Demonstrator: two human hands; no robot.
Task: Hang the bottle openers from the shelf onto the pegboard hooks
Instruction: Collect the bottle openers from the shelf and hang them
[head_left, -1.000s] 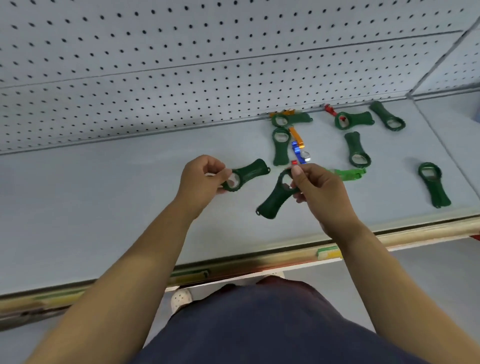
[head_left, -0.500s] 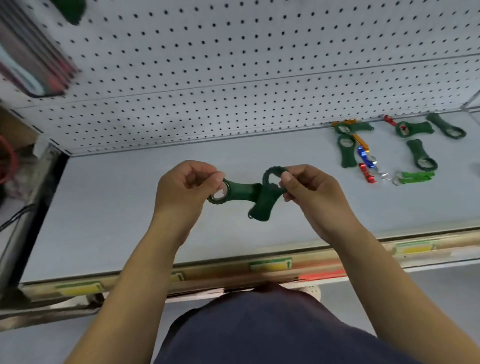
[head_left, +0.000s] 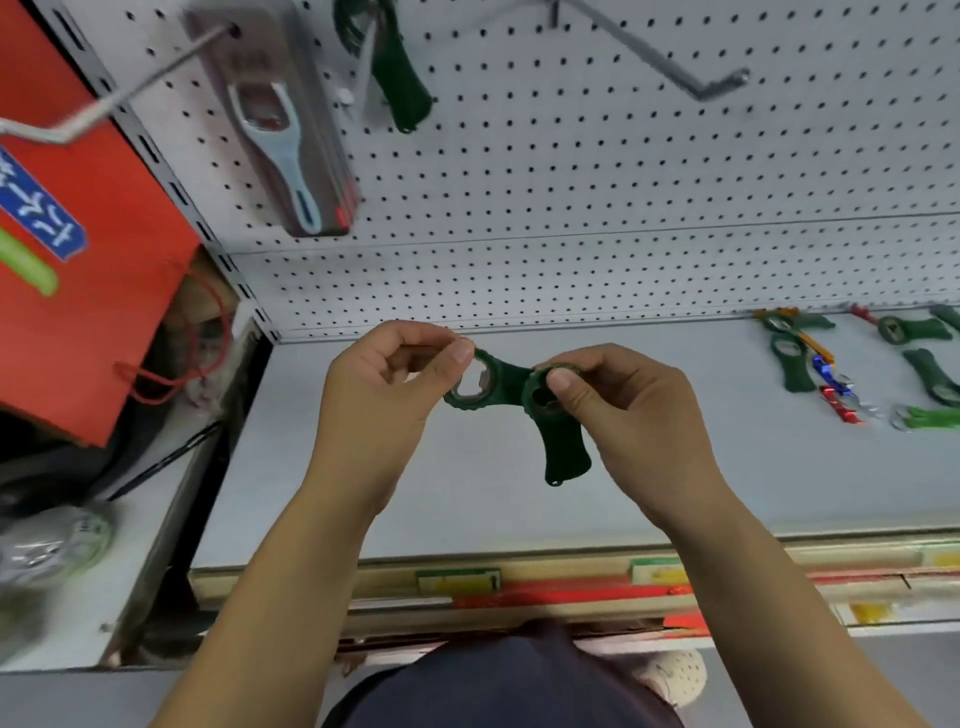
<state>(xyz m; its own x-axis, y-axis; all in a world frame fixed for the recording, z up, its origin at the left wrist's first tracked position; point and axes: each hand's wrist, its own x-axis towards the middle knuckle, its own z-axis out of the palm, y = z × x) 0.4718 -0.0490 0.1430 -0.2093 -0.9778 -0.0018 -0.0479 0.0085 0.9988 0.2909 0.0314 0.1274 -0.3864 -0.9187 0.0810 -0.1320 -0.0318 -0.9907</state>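
L hand (head_left: 387, 397) grip pinches one green opener (head_left: 480, 387), R hand (head_left: 631, 415) grip another (head_left: 561, 441), above shelf (head_left: 727, 467).

A white perforated back wall (head_left: 623, 208) is filling the frame from 11 to 2 o'clock. A slotted grey upright (head_left: 171, 182) is running diagonally at 10 o'clock beside a red panel (head_left: 104, 260), possibly a bag. Grey floor (head_left: 909, 670) is showing at 4 o'clock.
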